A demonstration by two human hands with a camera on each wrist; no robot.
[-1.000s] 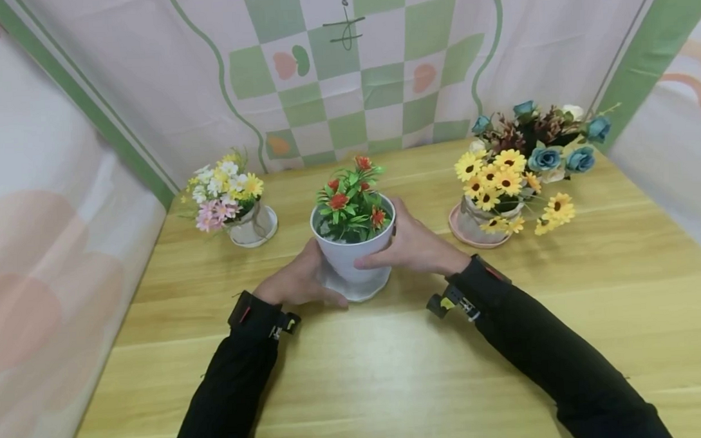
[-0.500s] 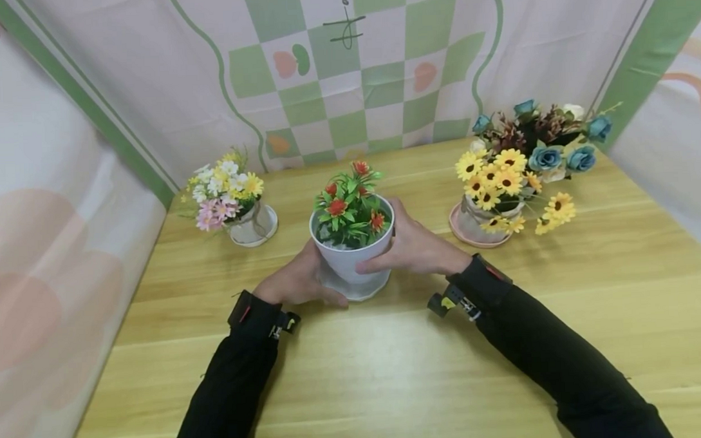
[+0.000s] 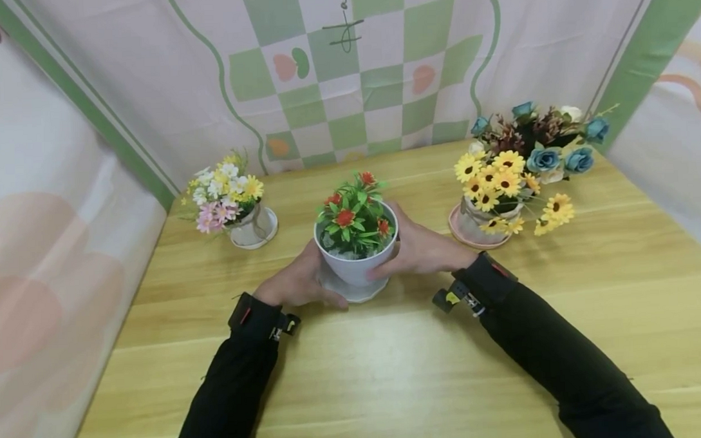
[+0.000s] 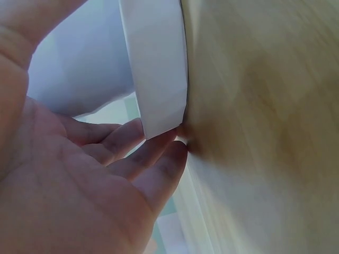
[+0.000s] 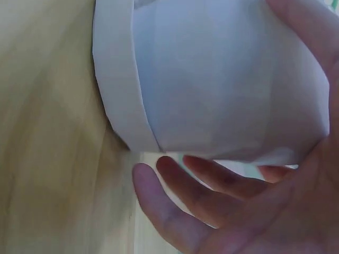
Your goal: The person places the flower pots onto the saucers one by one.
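A white flowerpot (image 3: 348, 269) with a green plant (image 3: 356, 219) bearing red flowers stands mid-table in the head view, on a white saucer (image 3: 355, 292). My left hand (image 3: 294, 277) holds the saucer from the left, its thumb along the front; the left wrist view shows its fingertips at the saucer's rim (image 4: 158, 66). My right hand (image 3: 427, 247) grips the pot from the right, thumb across the front of its wall. In the right wrist view the thumb and fingers lie either side of the pot's wall (image 5: 222, 79). The pot's far side is hidden.
Back left stands a small pot (image 3: 251, 230) of white, yellow and pink flowers on a white saucer. On the right, a pot (image 3: 481, 224) of yellow flowers stands on a pink saucer, with blue roses (image 3: 544, 159) behind it. A printed curtain (image 3: 375, 83) backs the wooden table (image 3: 356, 386).
The flowerpot's rim has dropped slightly and shifted a little right, showing more of the fill inside. My right hand has moved with it; the left hand and saucer hold still.
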